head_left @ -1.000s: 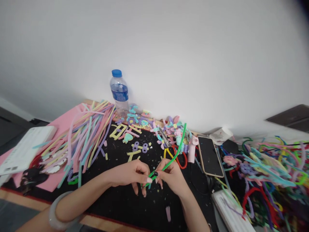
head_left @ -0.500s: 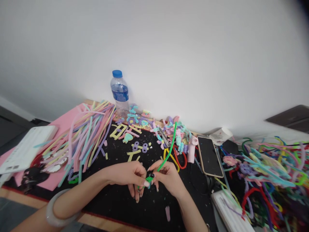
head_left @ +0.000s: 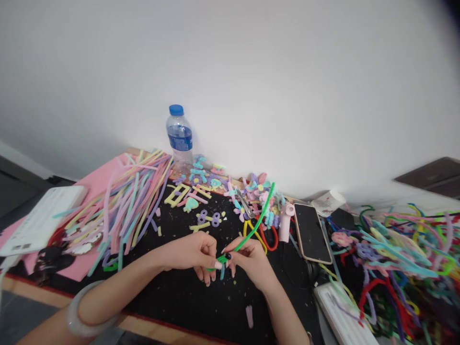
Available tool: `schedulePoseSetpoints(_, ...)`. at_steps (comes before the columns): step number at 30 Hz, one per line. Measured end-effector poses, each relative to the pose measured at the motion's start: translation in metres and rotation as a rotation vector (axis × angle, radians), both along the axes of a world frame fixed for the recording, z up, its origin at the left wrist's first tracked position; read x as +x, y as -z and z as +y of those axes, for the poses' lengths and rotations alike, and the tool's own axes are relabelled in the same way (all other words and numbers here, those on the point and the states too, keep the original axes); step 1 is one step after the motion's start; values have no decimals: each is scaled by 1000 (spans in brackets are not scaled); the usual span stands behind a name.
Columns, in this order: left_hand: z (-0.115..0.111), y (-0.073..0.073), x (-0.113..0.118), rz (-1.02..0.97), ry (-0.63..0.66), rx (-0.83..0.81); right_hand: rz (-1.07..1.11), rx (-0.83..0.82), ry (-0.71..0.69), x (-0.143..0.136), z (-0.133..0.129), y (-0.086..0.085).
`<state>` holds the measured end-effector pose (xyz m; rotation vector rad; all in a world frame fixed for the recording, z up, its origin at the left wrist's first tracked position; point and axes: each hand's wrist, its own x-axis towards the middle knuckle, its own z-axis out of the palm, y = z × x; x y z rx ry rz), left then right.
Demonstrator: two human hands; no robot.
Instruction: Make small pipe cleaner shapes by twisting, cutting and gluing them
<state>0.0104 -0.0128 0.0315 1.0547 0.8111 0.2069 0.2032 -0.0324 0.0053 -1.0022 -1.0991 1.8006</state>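
Note:
Both my hands meet over the black mat (head_left: 187, 306) and pinch one bright green pipe cleaner (head_left: 259, 221). Its long free end rises up and to the right past my right hand (head_left: 247, 258). My left hand (head_left: 199, 254) grips the near end, where the green looks folded or bunched. A small black piece (head_left: 227, 256) shows between the two hands, and a short blue piece (head_left: 222, 272) hangs just below it; how they join the green is hidden by my fingers. Scissors (head_left: 245, 203) with yellow and red handles lie beyond my right hand.
Pastel pipe cleaners (head_left: 132, 196) lie on pink paper at left. A water bottle (head_left: 180, 139) stands by the wall. Shaped pieces (head_left: 208, 219) lie in the middle. A pink handheld device (head_left: 286, 223) and a phone (head_left: 312, 233) are at right, beside tangled pipe cleaners (head_left: 398, 258).
The green pipe cleaner's free end has swung right and leans lower. My left hand has risen slightly, its fingers more curled. Both hands still hold the green piece.

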Motion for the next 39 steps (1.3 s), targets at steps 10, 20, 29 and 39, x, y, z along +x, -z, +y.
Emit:
schedulePoseSetpoints(10, -1, 9, -5, 10, -34, 2, -3, 23, 64, 0, -2, 0)
schedulePoseSetpoints(20, -2, 8, -2, 27, 16, -43, -9, -36, -108, 0, -5, 0)
schedulePoseSetpoints(29, -2, -3, 1, 109, -179, 540, 91, -12, 115, 3, -2, 3)
schedulePoseSetpoints(39, -2, 12, -6, 188, -9, 1519, 155, -66, 160, -2, -2, -2)
